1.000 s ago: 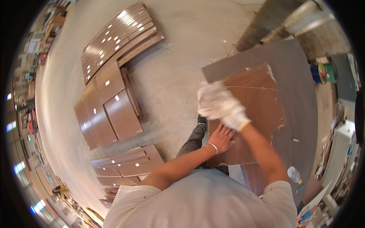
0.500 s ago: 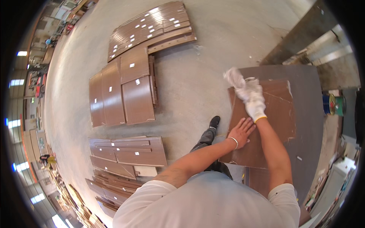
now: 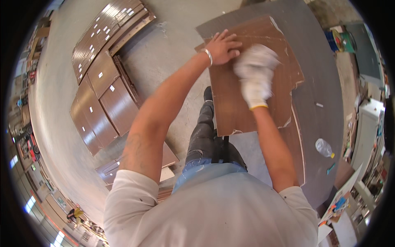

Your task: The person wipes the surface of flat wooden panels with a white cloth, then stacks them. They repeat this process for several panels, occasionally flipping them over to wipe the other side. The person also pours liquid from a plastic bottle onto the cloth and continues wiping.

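Your bare left hand (image 3: 224, 47), fingers spread, rests on the brown panel (image 3: 234, 107) atop the grey board (image 3: 319, 82); your gloved right hand (image 3: 256, 78) is over it, grip too blurred to tell. Probably wiping; next, brace and stroke evenly.

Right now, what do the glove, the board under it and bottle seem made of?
Glove: probably knitted fabric, matte white with a yellow-edged cuff. Board: perhaps laminated wood, smooth brown with ragged pale edges. Bottle: likely plastic, clear with shiny highlights.
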{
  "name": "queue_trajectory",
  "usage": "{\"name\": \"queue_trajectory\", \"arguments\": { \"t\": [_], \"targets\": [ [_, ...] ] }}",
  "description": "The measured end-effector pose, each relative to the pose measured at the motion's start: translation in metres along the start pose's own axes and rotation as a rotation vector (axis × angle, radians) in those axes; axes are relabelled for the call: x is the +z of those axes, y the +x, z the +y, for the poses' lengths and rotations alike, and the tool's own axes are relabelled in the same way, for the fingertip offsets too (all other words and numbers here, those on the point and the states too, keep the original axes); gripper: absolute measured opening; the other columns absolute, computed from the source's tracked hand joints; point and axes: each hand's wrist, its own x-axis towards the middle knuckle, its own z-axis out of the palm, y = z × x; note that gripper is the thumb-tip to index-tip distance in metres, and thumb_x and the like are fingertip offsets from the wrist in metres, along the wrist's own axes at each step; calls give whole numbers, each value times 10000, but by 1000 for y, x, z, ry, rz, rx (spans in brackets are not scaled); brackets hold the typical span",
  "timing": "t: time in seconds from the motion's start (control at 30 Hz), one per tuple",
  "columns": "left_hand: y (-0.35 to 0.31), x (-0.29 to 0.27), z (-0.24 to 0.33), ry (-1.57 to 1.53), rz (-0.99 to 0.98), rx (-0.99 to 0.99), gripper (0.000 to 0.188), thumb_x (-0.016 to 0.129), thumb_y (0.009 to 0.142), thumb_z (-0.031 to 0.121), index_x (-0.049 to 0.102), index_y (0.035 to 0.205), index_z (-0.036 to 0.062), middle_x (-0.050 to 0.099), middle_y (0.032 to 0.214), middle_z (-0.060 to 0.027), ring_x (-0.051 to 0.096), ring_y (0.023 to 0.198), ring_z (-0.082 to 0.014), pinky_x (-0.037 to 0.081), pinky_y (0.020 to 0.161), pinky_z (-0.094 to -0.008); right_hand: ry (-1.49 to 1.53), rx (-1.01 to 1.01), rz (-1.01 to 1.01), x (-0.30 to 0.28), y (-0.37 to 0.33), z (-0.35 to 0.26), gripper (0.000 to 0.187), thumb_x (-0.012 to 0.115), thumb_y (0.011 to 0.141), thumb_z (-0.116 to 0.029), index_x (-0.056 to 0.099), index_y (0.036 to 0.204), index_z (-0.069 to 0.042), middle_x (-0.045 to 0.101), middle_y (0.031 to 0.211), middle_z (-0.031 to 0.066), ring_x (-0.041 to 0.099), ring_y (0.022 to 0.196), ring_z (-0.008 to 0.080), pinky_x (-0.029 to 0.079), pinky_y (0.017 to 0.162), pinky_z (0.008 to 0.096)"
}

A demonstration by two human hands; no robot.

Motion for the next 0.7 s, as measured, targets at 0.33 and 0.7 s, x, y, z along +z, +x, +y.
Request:
{"name": "queue_trajectory", "arguments": {
  "t": [0.33, 0.7],
  "targets": [
    [15, 24, -6, 353, -179, 25, 764, 511, 1033, 615, 288, 1684, 283, 164, 1781, -47, 59, 1644, -352, 52, 1319, -539, 10, -704, -675, -84, -136, 49, 468, 551, 979, -228, 550, 1442, -162, 517, 1514, 152, 514, 1387, 313, 418, 1141, 455],
    [15, 17, -8, 355, -181, 62, 916, 659, 950, 533, 248, 1692, 188, 141, 1770, -157, 84, 1623, -435, 78, 1307, -574, 387, -358, -542, -98, -156, -43, 439, 596, 855, -195, 700, 1279, -143, 618, 1420, 109, 529, 1344, 347, 425, 1123, 468]
  ]
}}
